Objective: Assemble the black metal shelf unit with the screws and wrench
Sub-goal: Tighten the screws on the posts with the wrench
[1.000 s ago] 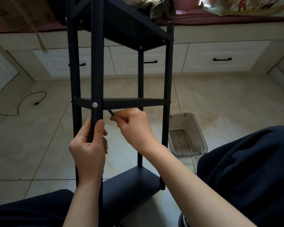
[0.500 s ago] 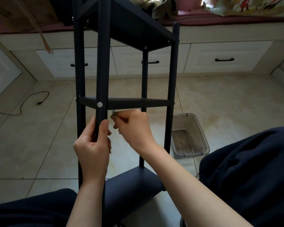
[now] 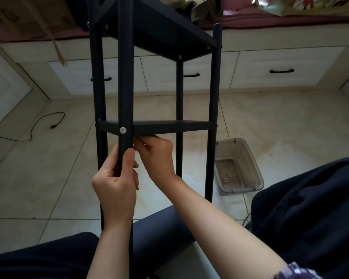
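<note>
The black shelf unit [image 3: 127, 77] stood upright on the tiled floor [image 3: 38, 168], right in front of the person. Its front post was the thing to go by, with a silver screw [image 3: 123, 130] showing on it at the middle shelf [image 3: 169, 126].

Far to the left of the post, a black cord [image 3: 38, 125] lay on the floor. If the unit tipped that way, it could land on the cord.

The left hand [image 3: 115, 184] was wrapped around the post, just below the screw, with the thumb pressed flat on the front. If that hand let go or slid, the tall unit could wobble.

Just to the right of the post, the right hand [image 3: 155, 156] was tucked up under the middle shelf. Its fingers were curled and pinched together, most likely on the wrench, but the tool was hidden, so I could not tell for sure. A wrench worked blind like that could slip off the screw head, or the screw could drop out.

Further right of the post, a clear plastic bin [image 3: 238, 166] sat on the floor with a small ring [image 3: 226, 180] inside. A knee could bump it.
</note>
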The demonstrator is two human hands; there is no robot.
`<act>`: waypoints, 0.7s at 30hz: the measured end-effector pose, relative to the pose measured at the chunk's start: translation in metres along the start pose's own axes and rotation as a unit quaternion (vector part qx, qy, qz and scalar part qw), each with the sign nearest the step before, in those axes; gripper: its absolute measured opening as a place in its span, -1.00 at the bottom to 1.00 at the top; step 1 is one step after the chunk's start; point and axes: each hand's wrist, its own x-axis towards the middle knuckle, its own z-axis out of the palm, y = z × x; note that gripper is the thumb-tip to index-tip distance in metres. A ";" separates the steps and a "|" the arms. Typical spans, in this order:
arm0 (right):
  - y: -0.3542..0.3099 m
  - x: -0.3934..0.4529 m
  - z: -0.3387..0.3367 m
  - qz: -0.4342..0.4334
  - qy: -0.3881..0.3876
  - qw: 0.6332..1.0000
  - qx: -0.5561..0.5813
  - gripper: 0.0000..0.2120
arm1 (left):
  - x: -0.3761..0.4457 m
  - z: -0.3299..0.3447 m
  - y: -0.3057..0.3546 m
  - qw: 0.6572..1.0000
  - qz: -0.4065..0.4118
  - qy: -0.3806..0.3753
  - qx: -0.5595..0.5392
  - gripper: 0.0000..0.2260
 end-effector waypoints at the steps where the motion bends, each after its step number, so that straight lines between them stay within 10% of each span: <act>1: 0.001 0.000 0.001 -0.002 0.001 1.000 0.000 -0.89 | 0.000 -0.001 -0.001 1.000 -0.001 0.000 -0.001 -0.72; 21: -0.029 -0.007 -0.049 0.201 -0.200 0.959 0.010 -0.80 | -0.001 0.000 0.003 1.000 0.005 -0.014 0.003 -0.69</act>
